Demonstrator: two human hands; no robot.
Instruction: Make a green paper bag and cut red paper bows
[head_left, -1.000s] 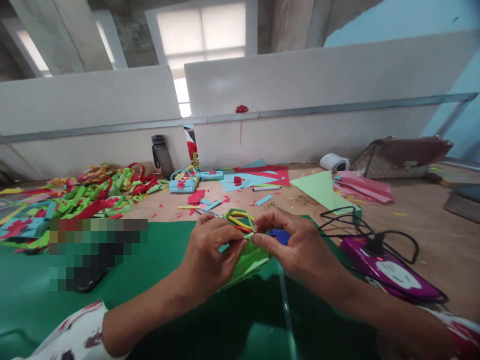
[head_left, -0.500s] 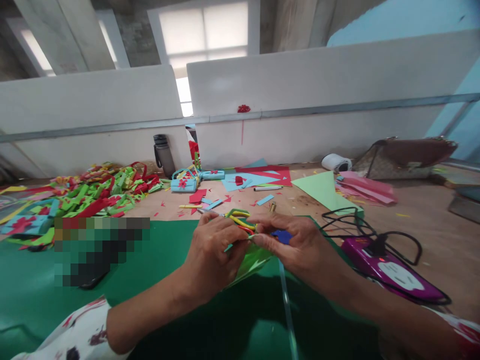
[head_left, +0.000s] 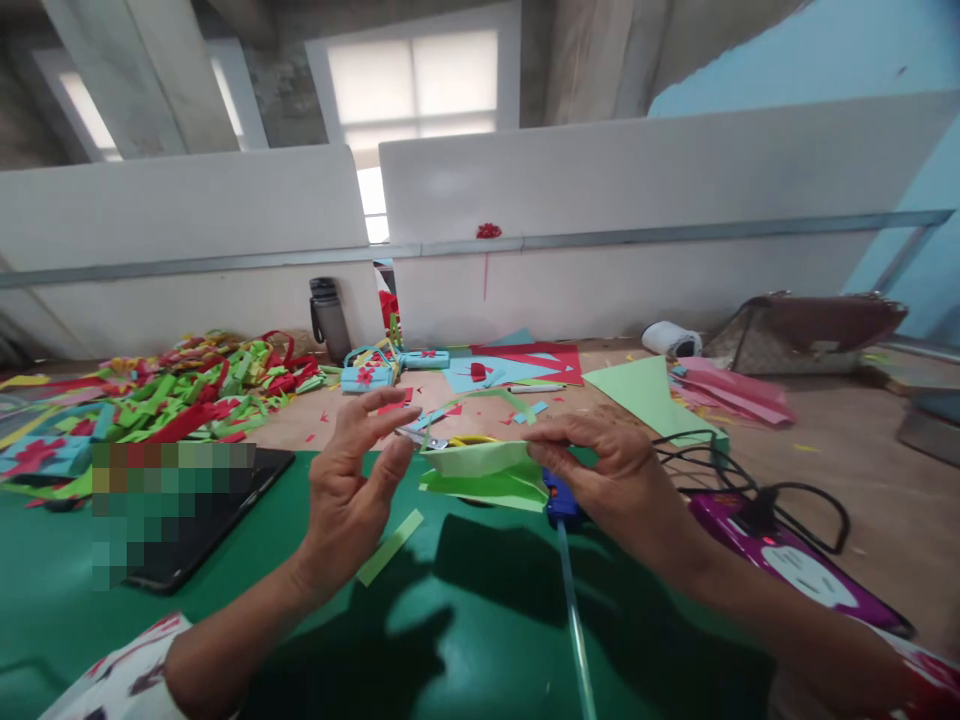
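My right hand (head_left: 600,470) pinches a folded light-green paper basket (head_left: 484,472) by its right edge and holds it up over the dark green sheet (head_left: 420,620). A thin green paper strip (head_left: 480,397) arches above the basket. My left hand (head_left: 352,490) hovers just left of the basket with fingers spread and nothing in them. A loose pale-green strip (head_left: 390,546) lies on the sheet below my left hand. A blue glue gun (head_left: 559,505) with a clear glue stick (head_left: 576,620) lies under my right hand.
A pile of green and red paper strips (head_left: 172,390) covers the left of the table. Small blue paper baskets (head_left: 367,372), a dark bottle (head_left: 328,318), coloured sheets (head_left: 525,360), a tape roll (head_left: 670,338), a brown bag (head_left: 810,330), a purple power strip (head_left: 795,570) with black cable and a dark tablet (head_left: 217,520) are around.
My left hand let go of the paper basket and opened, moving left. My right hand lifted the basket. The loose strip now lies on the green sheet.
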